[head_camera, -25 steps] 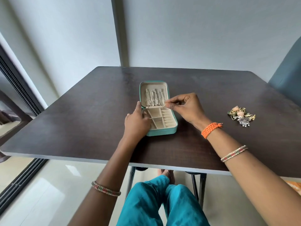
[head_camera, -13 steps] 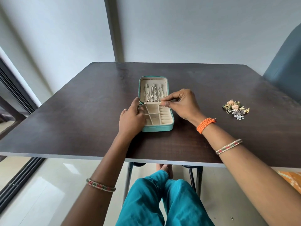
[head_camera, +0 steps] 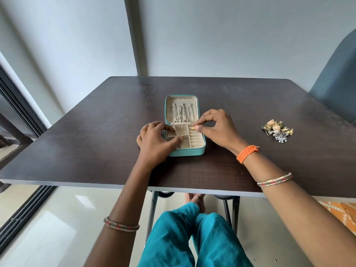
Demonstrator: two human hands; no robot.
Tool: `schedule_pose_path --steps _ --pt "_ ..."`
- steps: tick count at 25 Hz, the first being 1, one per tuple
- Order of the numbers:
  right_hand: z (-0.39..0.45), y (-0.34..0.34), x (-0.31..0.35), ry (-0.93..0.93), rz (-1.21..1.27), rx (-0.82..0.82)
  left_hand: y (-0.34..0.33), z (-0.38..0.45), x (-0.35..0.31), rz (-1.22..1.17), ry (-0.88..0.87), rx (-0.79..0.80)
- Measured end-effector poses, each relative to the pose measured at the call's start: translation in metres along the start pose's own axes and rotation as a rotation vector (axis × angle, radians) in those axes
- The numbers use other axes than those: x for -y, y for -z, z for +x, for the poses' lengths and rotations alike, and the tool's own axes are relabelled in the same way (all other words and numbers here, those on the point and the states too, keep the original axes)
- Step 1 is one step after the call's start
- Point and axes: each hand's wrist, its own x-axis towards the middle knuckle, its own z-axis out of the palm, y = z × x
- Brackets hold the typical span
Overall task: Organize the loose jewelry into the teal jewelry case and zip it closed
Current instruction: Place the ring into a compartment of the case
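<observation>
The teal jewelry case (head_camera: 187, 152) lies open in the middle of the dark table (head_camera: 96, 141), its lid flat behind it with several silver chains (head_camera: 182, 113) hung inside. My left hand (head_camera: 156, 143) rests on the case's left side, thumb across the beige compartments. My right hand (head_camera: 217, 128) pinches a small gold piece (head_camera: 192, 128) over the ring-roll section at the case's upper right. A heap of loose jewelry (head_camera: 277, 130) sits on the table to the right, apart from both hands.
A blue-grey chair back (head_camera: 339, 81) stands at the table's far right corner. The wall (head_camera: 212, 35) is close behind the table. A dark sliding door frame (head_camera: 17, 105) runs along the left. My knees in teal trousers (head_camera: 192, 237) are under the near edge.
My right hand has dropped from the lid's lower edge to the tray's top right and now pinches a small gold piece. My left thumb has slid onto the compartments.
</observation>
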Motion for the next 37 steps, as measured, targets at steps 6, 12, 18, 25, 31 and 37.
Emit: schedule_pose_path --steps 6,12,18,25,31,37 --pt "0.001 0.001 0.001 -0.048 0.062 0.042 0.002 -0.003 0.000 0.006 -0.004 0.052" --pt "0.001 0.001 0.001 -0.067 0.062 0.066 -0.001 -0.002 0.005 0.021 -0.021 0.050" --pt "0.002 -0.001 0.001 -0.016 -0.106 0.004 -0.001 -0.004 0.003 0.038 -0.020 0.031" --pt "0.040 -0.012 0.046 0.332 -0.383 0.471 -0.004 -0.005 0.000 0.086 -0.010 -0.017" --pt "0.043 -0.017 0.044 0.466 -0.452 0.487 -0.007 -0.006 -0.005 0.109 -0.011 0.005" --pt "0.045 -0.020 0.038 0.451 -0.439 0.494 -0.006 -0.006 -0.002 0.021 -0.044 0.012"
